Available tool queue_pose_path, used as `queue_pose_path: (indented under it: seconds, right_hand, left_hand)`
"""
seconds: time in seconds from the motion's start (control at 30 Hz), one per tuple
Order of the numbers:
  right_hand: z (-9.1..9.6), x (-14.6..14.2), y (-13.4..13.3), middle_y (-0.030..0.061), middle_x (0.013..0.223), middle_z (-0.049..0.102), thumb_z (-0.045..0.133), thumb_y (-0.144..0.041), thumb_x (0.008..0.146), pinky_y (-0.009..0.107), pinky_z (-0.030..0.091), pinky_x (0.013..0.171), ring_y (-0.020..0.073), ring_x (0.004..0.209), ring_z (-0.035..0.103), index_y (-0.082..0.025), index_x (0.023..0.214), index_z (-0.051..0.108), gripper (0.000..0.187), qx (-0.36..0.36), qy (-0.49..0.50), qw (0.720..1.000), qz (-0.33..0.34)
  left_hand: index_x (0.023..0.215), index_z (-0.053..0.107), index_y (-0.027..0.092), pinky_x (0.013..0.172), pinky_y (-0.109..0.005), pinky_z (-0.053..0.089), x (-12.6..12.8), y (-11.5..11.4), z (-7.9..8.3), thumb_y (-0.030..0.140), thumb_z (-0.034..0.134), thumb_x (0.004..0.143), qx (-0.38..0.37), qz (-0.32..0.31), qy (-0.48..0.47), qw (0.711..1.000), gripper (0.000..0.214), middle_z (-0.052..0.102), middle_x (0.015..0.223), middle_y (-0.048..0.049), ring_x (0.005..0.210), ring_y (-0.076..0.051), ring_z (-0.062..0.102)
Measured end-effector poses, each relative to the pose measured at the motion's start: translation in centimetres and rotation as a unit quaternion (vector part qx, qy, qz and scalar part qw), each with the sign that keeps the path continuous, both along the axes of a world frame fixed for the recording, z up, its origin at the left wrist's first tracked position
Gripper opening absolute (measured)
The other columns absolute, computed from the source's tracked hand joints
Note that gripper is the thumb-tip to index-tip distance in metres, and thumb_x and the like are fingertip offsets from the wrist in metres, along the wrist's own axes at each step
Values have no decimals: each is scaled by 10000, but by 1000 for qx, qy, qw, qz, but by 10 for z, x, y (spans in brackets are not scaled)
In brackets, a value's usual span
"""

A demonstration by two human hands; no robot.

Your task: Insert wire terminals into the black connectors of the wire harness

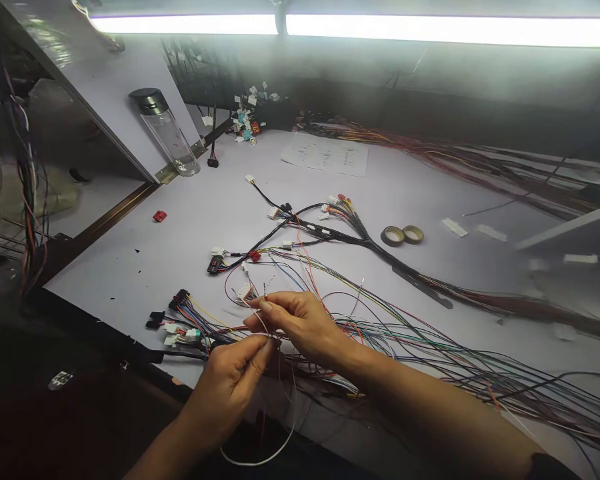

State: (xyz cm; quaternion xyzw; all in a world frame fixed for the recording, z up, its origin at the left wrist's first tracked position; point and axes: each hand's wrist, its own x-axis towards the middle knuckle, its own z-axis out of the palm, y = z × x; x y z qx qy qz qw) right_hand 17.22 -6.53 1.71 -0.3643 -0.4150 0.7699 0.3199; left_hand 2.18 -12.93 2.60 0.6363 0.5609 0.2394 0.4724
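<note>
My left hand (230, 383) pinches a thin white wire (260, 459) that loops down below the table's front edge. My right hand (300, 323) is closed just above it, fingers pinched on the same thin wires beside a small white connector (243, 291). Many coloured wires (430, 347) of a wire harness fan out to the right under my right forearm. Black and white connectors (180, 320) lie left of my hands.
A black taped harness trunk (370, 240) crosses the white table (145, 260). Two tape rolls (403, 235) lie mid-table. A clear bottle (167, 133) leans at the back left, a printed sheet (325, 155) and small connectors (247, 120) behind. A red clip (159, 215) lies at the left.
</note>
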Motion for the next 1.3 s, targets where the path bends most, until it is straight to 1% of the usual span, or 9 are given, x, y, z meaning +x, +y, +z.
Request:
queue_pose_path:
  seconds: [0.23, 0.37, 0.43, 0.53, 0.7, 0.83, 1.03, 1.13, 1.3]
  right_hand:
    - [3, 3, 3, 26, 833, 670, 690, -418, 828, 283, 512, 676, 97, 627, 640, -142, 1017, 672, 335, -135, 107, 985, 32]
    - [1, 3, 2, -66, 649, 455, 664, -377, 863, 177, 347, 494, 13, 470, 367, -133, 978, 678, 270, -131, 142, 981, 24]
    - [-3, 2, 3, -84, 605, 370, 642, -371, 882, 171, 238, 444, 12, 448, 270, -137, 927, 667, 240, -115, 142, 983, 11]
    - [-14, 1, 8, -91, 575, 364, 599, -403, 905, 187, 161, 412, 20, 417, 228, -158, 913, 643, 248, -85, 123, 989, -1]
    - [-38, -2, 16, -62, 630, 518, 579, -486, 888, 194, 154, 384, 20, 393, 268, -151, 958, 634, 347, -26, 41, 998, -32]
    - [-51, -2, 19, -60, 618, 525, 561, -519, 892, 196, 155, 382, 25, 392, 264, -142, 989, 636, 396, 17, 2, 999, -42]
    - [-58, -2, 19, -47, 640, 532, 541, -520, 912, 200, 182, 393, 30, 405, 271, -142, 1005, 654, 405, 48, 21, 997, -48]
    - [-61, -2, 17, -38, 653, 540, 533, -512, 924, 198, 209, 407, 32, 420, 294, -148, 992, 660, 392, 75, 16, 995, -56]
    - [-60, -1, 17, -24, 659, 543, 506, -500, 945, 200, 271, 452, 46, 468, 342, -146, 938, 666, 388, 119, -19, 991, -62]
  left_hand:
    - [685, 495, 182, 544, -222, 363, 0, -10, -3, 281, 378, 979, 48, -111, 43, 992, 331, 519, 617, 17, 552, -100, 458]
    - [871, 664, 192, 610, -217, 452, -14, -3, 6, 252, 417, 969, 62, -162, 36, 984, 272, 657, 743, -9, 654, -118, 596]
    - [1012, 694, 232, 725, -232, 499, -32, 12, 10, 271, 520, 933, 117, -108, 53, 986, 196, 705, 901, -16, 801, -141, 650]
    - [1072, 683, 238, 882, -327, 499, -68, 51, 2, 339, 642, 853, 258, 94, 149, 950, 244, 679, 1063, -46, 953, -198, 631]
    - [1171, 645, 212, 1033, -478, 399, -112, 119, -35, 438, 647, 797, 256, 5, 223, 941, 437, 611, 1210, -113, 1161, -291, 536]
    - [1115, 696, 210, 1022, -460, 381, -126, 138, -45, 481, 659, 776, 208, -11, 200, 958, 435, 643, 1149, -135, 1096, -311, 558]
    - [1041, 738, 196, 933, -346, 460, -108, 126, -20, 497, 664, 809, 78, 107, -49, 990, 387, 707, 1034, -99, 967, -239, 627]
    - [923, 741, 169, 818, -335, 528, -77, 119, -14, 482, 618, 856, 6, 193, -283, 939, 343, 720, 922, -82, 835, -204, 661]
    - [940, 743, 144, 791, -305, 559, -41, 113, -24, 451, 651, 845, -50, 183, -402, 896, 334, 731, 951, -87, 809, -192, 692]
